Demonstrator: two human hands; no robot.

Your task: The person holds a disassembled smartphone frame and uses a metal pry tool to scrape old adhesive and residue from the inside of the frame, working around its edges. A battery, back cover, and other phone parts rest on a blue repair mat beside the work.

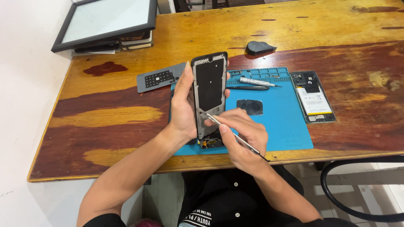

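Left hand (183,107) grips the phone frame (209,98) upright at frame centre; right hand (244,136) pinches tweezers (229,132), best kept shallow and steady.

worn wooden table (126,113) bears blue mat (290,122), opened phone (313,97), grey plate (160,78).

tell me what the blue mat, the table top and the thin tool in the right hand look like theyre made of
Blue mat: probably silicone or rubber, matte, with moulded compartments along its far edge.
Table top: wood, glossy varnish worn into red-brown and yellow patches, grain showing.
Thin tool in the right hand: looks like metal, silvery and slim with a light glint; its dark end could be plastic.
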